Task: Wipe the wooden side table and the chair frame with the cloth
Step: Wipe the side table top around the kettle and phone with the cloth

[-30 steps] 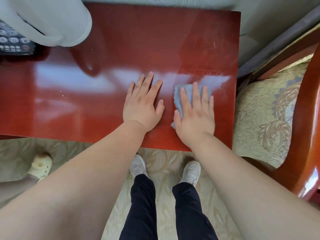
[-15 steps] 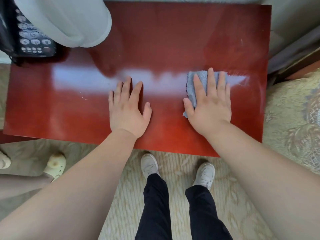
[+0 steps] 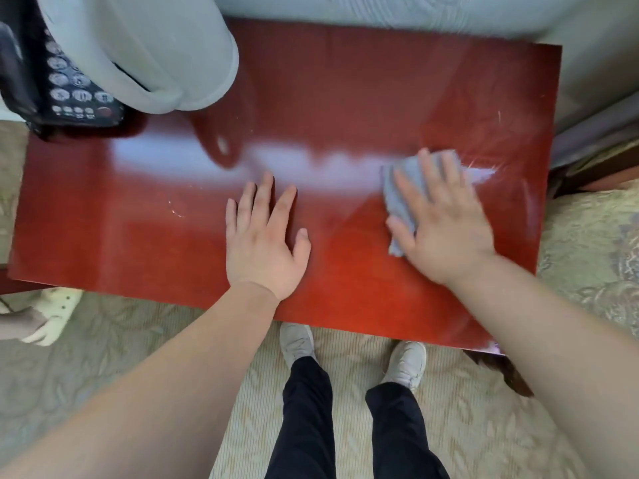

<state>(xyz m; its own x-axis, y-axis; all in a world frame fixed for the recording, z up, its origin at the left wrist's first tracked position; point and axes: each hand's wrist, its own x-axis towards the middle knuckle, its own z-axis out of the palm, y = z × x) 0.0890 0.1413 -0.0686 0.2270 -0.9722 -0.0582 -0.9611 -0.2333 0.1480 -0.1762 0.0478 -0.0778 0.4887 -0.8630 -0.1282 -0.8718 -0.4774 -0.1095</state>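
A glossy red-brown wooden side table (image 3: 345, 98) fills the middle of the view. My right hand (image 3: 446, 229) lies flat on a folded blue-grey cloth (image 3: 401, 195) and presses it onto the table's right half; it is blurred by motion. My left hand (image 3: 266, 243) rests flat on the tabletop near the front centre, fingers spread, holding nothing. At the right edge only the chair's patterned seat cushion (image 3: 594, 243) shows; I cannot make out its wooden frame.
A black telephone (image 3: 69, 91) sits at the table's back left corner, beside a white lampshade (image 3: 138, 50) that overhangs the top. Another person's foot in a cream shoe (image 3: 45, 316) is on the carpet at the left. My own feet stand under the front edge.
My right hand has slid the cloth away from me and to the right over the tabletop. The view has shifted left, so the chair's wooden arm has left the frame. My left hand has stayed put.
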